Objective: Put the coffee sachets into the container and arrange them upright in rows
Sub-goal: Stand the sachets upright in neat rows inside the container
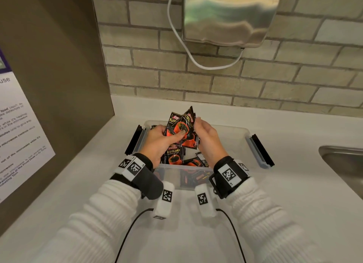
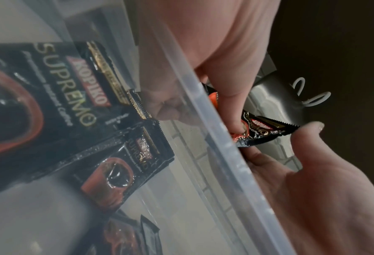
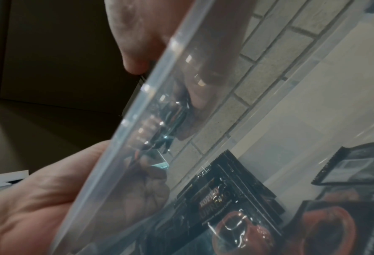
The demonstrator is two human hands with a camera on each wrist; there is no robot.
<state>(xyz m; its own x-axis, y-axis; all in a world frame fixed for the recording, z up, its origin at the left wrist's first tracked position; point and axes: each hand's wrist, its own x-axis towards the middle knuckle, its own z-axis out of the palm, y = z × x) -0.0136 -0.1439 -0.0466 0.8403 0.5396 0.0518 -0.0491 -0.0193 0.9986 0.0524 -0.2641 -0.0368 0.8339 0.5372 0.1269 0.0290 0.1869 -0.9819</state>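
A clear plastic container [image 1: 231, 130] with black side latches stands on the white counter. Above it I hold a fanned bunch of black-and-orange coffee sachets [image 1: 181, 125]. My left hand [image 1: 167, 137] grips the bunch from the left, its thumb pressed on the front sachet's orange cup. My right hand [image 1: 199, 125] pinches the bunch's upper right edge. Several loose sachets [image 1: 174, 157] lie flat and jumbled inside the container. In the left wrist view the container rim [image 2: 214, 138] runs diagonally, with the held sachets [image 2: 266, 131] beyond it and loose sachets [image 2: 68, 96] behind the wall. The right wrist view shows more loose sachets [image 3: 232, 198] through the wall.
A steel sink [image 1: 341, 160] is set into the counter [image 1: 275, 203] at the right. A steel wall unit [image 1: 229, 15] with a white cable hangs on the brick wall behind. A brown panel with a printed notice [image 1: 19, 135] bounds the left side.
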